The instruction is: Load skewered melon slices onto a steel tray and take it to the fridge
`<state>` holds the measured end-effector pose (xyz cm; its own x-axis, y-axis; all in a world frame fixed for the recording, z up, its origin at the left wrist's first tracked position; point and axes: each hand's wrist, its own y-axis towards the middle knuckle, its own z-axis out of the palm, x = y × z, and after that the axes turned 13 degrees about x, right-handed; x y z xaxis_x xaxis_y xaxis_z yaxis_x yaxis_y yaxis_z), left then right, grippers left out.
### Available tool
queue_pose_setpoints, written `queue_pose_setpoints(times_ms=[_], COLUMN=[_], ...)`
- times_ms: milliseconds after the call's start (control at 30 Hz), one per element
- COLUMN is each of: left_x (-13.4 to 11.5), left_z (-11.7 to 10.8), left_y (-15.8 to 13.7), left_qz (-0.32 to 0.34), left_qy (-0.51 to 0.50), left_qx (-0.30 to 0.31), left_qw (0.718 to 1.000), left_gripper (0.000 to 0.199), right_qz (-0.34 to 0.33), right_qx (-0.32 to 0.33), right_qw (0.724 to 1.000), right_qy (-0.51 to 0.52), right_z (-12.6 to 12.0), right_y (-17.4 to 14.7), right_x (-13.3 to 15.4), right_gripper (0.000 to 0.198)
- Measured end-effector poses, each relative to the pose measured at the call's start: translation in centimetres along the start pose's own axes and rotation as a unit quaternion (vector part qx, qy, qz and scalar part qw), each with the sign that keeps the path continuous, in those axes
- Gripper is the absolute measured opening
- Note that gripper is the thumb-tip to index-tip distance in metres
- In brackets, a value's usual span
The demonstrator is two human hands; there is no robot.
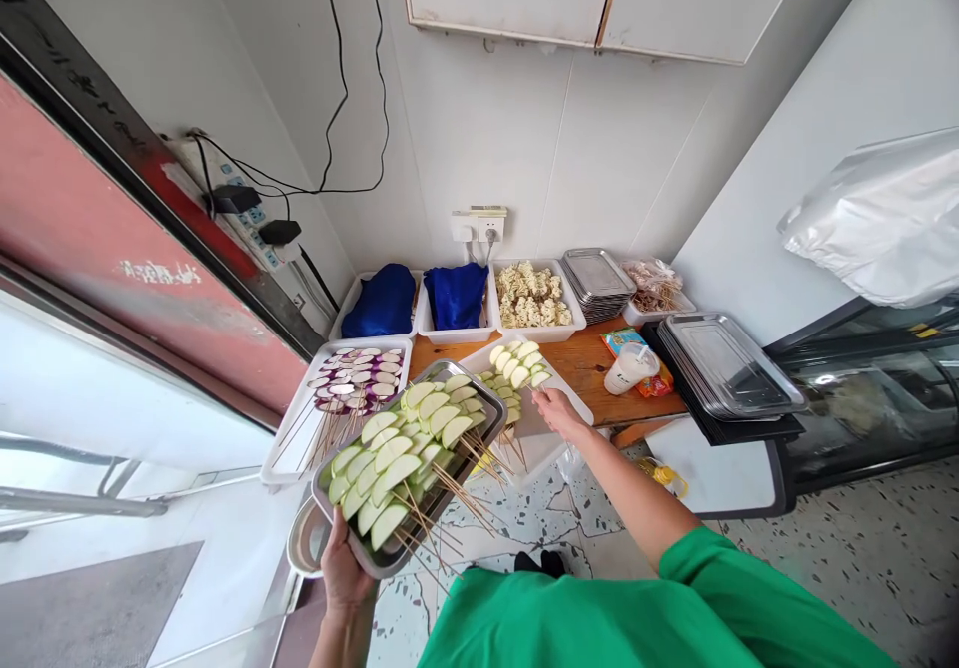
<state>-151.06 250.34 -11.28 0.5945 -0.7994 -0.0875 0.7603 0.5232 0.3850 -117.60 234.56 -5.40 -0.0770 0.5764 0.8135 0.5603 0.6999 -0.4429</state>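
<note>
My left hand (345, 563) grips the near left corner of a metal tray (490, 403), holding it tilted in front of me. Skewers of pale green vegetable slices (397, 458) are heaped on it, their sticks poking out to the right. My right hand (558, 413) is closed on the sticks of a few skewers with similar green slices (518, 363). These are over a white plastic tray (565, 398), where more green skewers (509, 398) lie partly hidden behind the metal tray.
Purple-edged skewers lie in a white tray (281, 448) at left. Behind stand two blue-covered tubs (379, 304), a cauliflower tub (533, 294) and stacked metal trays (599, 279). A drink cup (631, 368) and another tray stack (726, 363) are at right.
</note>
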Motion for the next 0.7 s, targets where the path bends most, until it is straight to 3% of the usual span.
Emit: queue_pose_setpoints(times_ms=[167,333,500,700], left_x=[0.8,1.5,1.7,2.2], left_z=[-0.2,0.2,0.8,0.7], left_y=[0.6,1.3,2.0,2.8], left_qz=[-0.002,-0.004,-0.002,-0.009], left_qy=[-0.015,-0.011,0.016,0.022], left_qx=[0.01,-0.019,-0.065,-0.067], left_qw=[1.0,1.0,0.998,0.997], left_gripper=[0.053,0.051,0.048,0.048], right_qz=[-0.048,-0.058,-0.053,-0.087], right_qx=[0.075,0.145,0.16,0.112], right_qw=[0.996,0.982,0.962,0.943], right_qy=[0.014,-0.107,-0.216,-0.301], right_z=[1.4,4.0,3.7,1.7], right_y=[-2.3,-3.4,-3.7,-3.6], right_x=[2.0,3.6,4.5,4.9], right_gripper=[0.035,0.035,0.027,0.042])
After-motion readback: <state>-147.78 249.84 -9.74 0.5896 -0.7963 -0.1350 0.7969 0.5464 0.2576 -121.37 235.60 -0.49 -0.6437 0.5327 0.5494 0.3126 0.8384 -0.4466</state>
